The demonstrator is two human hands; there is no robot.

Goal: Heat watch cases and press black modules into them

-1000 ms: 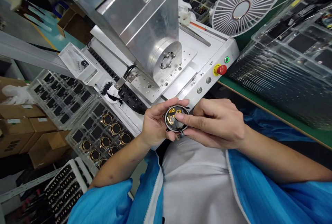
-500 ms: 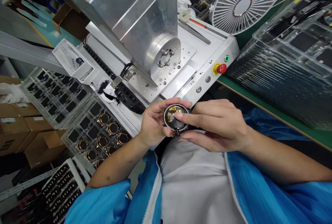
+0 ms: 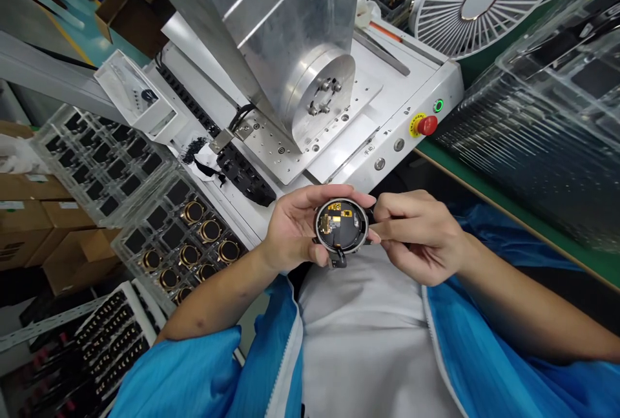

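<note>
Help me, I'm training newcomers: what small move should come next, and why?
Perhaps tilt the round case to inspect its golden parts: the left hand holds it open side up, and the right hand is at its edge, leaving them uncovered.

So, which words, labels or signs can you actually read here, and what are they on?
"EMERGENC…": yellow ring around the red button; ending unclear.
"手动": white machine panel, beside a silver button.
Too small or blurred: other panel marks, labels on cardboard boxes, and the mark on the black strip at right.
</note>
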